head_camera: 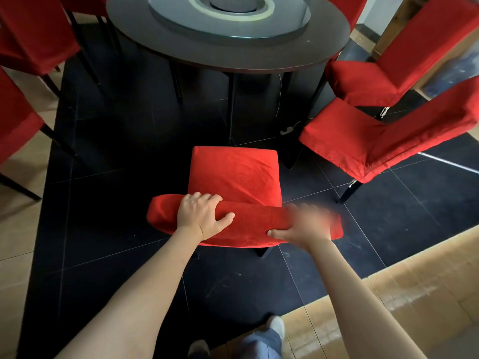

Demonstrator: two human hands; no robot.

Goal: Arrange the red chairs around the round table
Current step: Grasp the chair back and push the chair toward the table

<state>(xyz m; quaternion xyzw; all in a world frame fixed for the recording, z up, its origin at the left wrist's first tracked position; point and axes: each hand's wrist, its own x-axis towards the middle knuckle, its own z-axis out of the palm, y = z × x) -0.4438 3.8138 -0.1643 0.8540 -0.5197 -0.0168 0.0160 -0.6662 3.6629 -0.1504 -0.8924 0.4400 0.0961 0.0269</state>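
1. Chair [234, 177] in a red cover stands on the dark floor tiles [116, 156], its seat facing the round table [228, 50] but well short of the table's edge.
2. Left hand [201, 216] grips the top of the chair's backrest, fingers curled over the front and thumb along the near side.
3. Right hand [304, 225] is blurred; its thumb presses the near face of the backrest and the fingers seem to wrap over the top, so it looks to be gripping too.
4. Two more red chairs [363, 141] stand to the right of the table, angled toward it, and others [33, 32] stand on the left.
5. Step in hand, as I judge it: bringing this chair to the open gap at the table's near side.
6. Next move likely calls for a straight push forward with both hands, keeping the seat clear of the table legs [230, 104] and of the neighbouring chair on the right.
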